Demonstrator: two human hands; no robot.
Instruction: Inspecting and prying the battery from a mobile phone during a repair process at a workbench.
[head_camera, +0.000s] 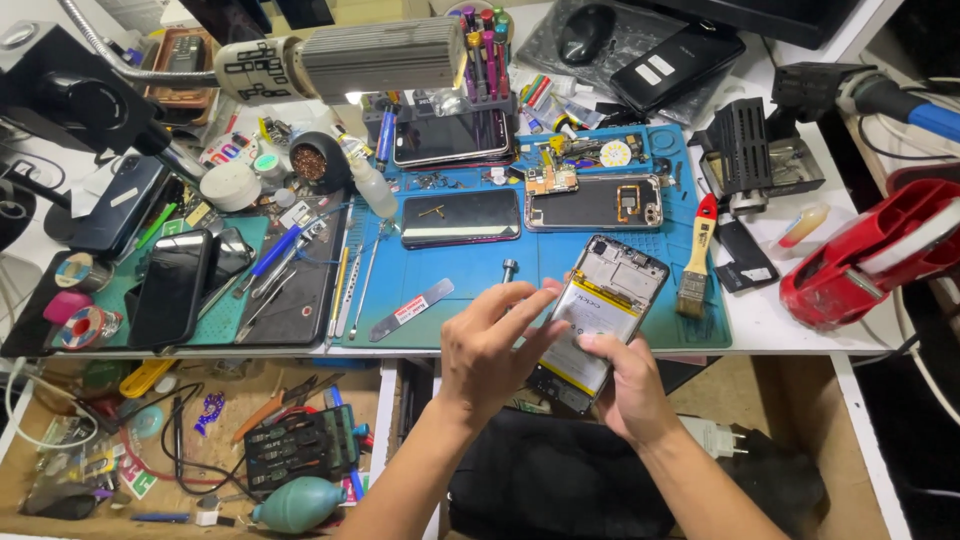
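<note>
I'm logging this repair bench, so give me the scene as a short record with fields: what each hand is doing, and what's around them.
Setting: white workbench with a blue work mat
Left hand: fingertips on the upper left edge of the opened phone
Right hand: grips the opened phone's lower end, thumb on its battery
Phone state: back off, battery and insides exposed, tilted over the bench edge
Near the hands: metal spatula, brush
Further back: two more phones flat on the mat
</note>
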